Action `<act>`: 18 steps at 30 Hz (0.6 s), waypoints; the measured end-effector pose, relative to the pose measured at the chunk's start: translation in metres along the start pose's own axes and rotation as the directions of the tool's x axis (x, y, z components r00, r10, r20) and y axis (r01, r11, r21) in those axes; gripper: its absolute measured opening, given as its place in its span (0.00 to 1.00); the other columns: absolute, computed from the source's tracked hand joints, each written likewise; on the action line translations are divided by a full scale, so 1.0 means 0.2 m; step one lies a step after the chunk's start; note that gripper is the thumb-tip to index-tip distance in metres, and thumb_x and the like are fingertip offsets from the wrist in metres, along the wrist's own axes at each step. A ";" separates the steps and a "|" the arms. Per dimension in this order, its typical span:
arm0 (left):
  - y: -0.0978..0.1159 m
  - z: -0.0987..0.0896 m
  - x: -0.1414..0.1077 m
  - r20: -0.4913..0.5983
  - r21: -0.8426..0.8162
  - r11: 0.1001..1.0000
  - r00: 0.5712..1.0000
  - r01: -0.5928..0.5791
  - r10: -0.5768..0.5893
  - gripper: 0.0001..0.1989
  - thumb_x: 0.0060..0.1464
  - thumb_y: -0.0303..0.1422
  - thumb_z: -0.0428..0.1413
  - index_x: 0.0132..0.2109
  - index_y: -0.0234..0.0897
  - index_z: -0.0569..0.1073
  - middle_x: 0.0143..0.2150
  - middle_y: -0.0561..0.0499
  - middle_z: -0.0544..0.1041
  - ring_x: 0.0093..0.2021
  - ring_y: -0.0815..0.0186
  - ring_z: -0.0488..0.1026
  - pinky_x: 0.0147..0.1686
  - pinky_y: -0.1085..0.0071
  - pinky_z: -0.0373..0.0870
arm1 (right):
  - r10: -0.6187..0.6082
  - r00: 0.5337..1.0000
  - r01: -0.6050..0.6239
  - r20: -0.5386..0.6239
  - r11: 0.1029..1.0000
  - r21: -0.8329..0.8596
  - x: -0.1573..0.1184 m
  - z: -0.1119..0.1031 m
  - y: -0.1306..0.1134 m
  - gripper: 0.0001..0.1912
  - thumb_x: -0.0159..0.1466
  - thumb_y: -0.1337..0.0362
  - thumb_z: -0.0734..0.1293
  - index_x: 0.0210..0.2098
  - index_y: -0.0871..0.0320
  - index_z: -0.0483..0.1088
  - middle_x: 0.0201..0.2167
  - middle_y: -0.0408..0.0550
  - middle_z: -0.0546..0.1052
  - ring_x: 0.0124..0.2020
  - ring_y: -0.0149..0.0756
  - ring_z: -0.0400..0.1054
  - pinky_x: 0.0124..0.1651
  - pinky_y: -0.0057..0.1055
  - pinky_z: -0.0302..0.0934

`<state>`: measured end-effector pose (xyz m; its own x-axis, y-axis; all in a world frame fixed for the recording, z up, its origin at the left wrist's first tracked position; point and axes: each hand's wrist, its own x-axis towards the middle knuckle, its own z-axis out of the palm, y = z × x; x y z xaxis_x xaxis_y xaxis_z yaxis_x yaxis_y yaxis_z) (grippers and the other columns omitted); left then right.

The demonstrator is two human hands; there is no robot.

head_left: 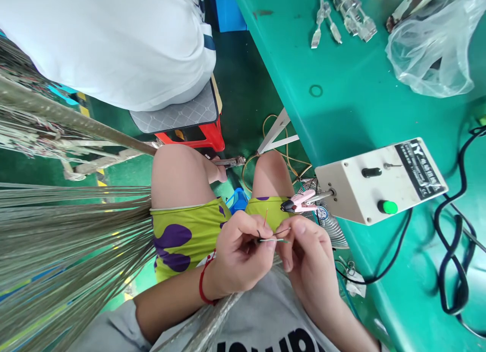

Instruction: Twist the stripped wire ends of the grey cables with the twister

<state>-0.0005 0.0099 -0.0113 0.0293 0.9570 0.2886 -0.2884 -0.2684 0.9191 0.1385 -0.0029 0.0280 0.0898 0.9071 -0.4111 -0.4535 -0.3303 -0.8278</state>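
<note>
In front of my lap, my left hand (245,256) is closed in a pinch on the end of a cable, from which thin wires (279,240) fan out. One strand is red and points up, one looks green and white, and another is dark. My right hand (307,248) is closed too, with thumb and forefinger pinching the tip of the dark wire. A grey cable bundle (224,314) runs below my left wrist across my shirt. Just above my right hand, a pink clip (304,201) sits on the shaft of a white control box (374,182).
The green table (337,124) carries the box, black cords (451,250), clear-plugged cables (353,12) and a plastic bag (436,48). Many long cables (94,230) hang at left beside a metal rail (76,114). A person in white (125,43) sits on a red stool (197,137) ahead.
</note>
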 end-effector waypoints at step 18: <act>-0.06 0.01 0.06 -0.130 -0.058 0.985 0.977 0.161 -0.167 0.09 0.79 0.34 0.66 0.46 0.42 0.75 0.37 0.57 0.73 0.29 0.74 0.70 0.28 0.81 0.72 | -0.183 0.979 0.172 -0.085 0.977 -0.123 0.15 -0.09 0.02 0.33 0.79 0.37 0.73 0.31 0.54 0.91 0.19 0.47 0.77 0.23 0.37 0.64 0.28 0.35 0.61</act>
<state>0.0044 0.0236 -0.0186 -0.0479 0.9944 0.0938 -0.3346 -0.1045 0.9366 0.1551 0.0190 0.0051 0.2467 0.9266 -0.2838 -0.3189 -0.1989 -0.9267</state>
